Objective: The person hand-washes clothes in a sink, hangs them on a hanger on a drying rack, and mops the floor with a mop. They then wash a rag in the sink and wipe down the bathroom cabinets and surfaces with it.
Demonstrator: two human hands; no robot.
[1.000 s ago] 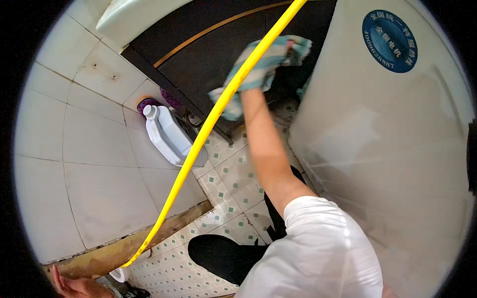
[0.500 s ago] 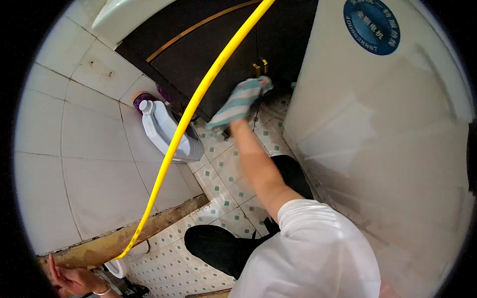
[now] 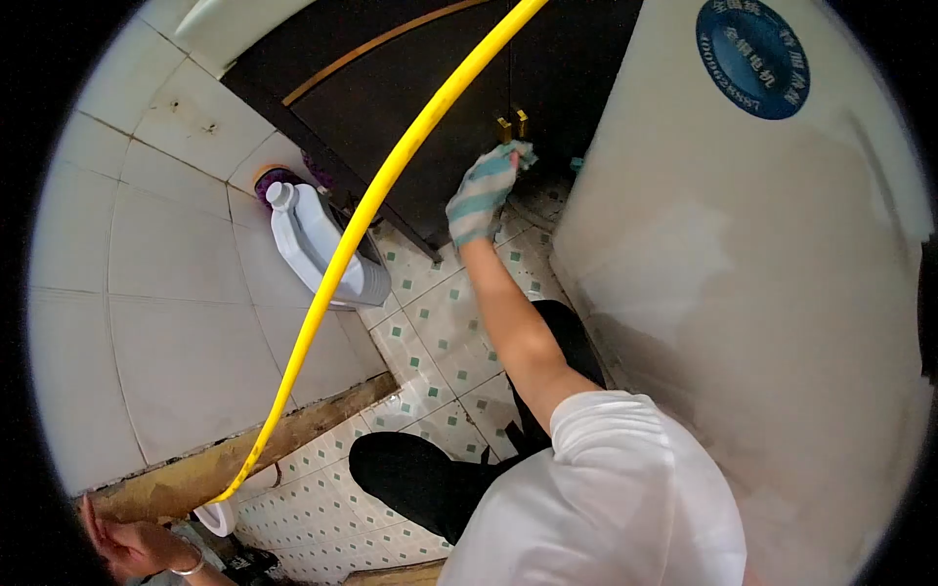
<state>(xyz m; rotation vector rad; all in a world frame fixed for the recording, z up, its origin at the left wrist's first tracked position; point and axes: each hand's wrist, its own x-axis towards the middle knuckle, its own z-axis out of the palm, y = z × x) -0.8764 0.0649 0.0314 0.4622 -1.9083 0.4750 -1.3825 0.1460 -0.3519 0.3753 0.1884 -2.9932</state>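
My right hand [image 3: 489,190] reaches to the front of a dark cabinet [image 3: 410,127] and is mostly covered by a striped blue-green and white cloth [image 3: 479,200]. A fingertip shows at the cloth's upper end, just below two small gold handles [image 3: 513,124]. At the lower left, my left hand [image 3: 132,547], with a bracelet at its wrist, is beside the end of a brown, worn wooden strip [image 3: 244,439]. Its visible fingers are stretched out and nothing shows in them. Whether it leans on the strip is unclear.
A yellow hose [image 3: 352,239] arches across the view in front of the cabinet. A grey-white jug [image 3: 313,244] stands by the tiled wall [image 3: 176,234], beside a purple brush-like item [image 3: 274,179]. On the right rises a large pale appliance [image 3: 723,244] with a blue sticker. Below is patterned tile floor [image 3: 449,322].
The cloth-covered right hand has turned more upright, and the cloth's lower left end has drawn in toward the wrist. The view has shifted slightly. My left hand stays by the wooden strip.
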